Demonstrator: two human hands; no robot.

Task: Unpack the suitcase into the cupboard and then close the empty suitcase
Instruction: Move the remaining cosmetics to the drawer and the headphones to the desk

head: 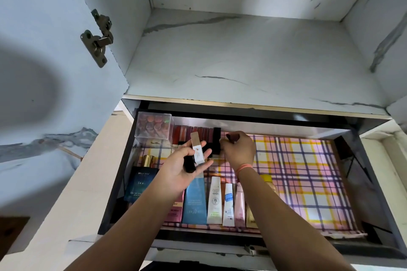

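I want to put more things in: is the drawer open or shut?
Open: the drawer is pulled out, its checked liner and tubes in plain view.

Marble-look white with grey veins all over the cupboard shelf [242, 55], and a brassy bronze hinge [97, 37] on the door. Down in the drawer, the liner [297, 171] is plaid: pink, yellow and purple on white. The clear box [154, 125] shows reddish-brown caps, and the lip gloss row [191, 133] beside it runs red to maroon, ending in a black lipstick [216, 141]. The left hand [182, 169] holds a white tube [197, 149] with a rose-gold cap, plus a black stick [189, 164]. The right hand [239, 149] pinches a dark maroon stick [232, 137], with an orange-pink band [244, 168] on that wrist. Front row now: navy perfume [141, 182] with a gold cap, pink box [175, 211], sky-blue tube [195, 200], green-printed white tube [214, 202], blue-labelled white tube [228, 204], pale pink tube [239, 207], gold tube [251, 218].
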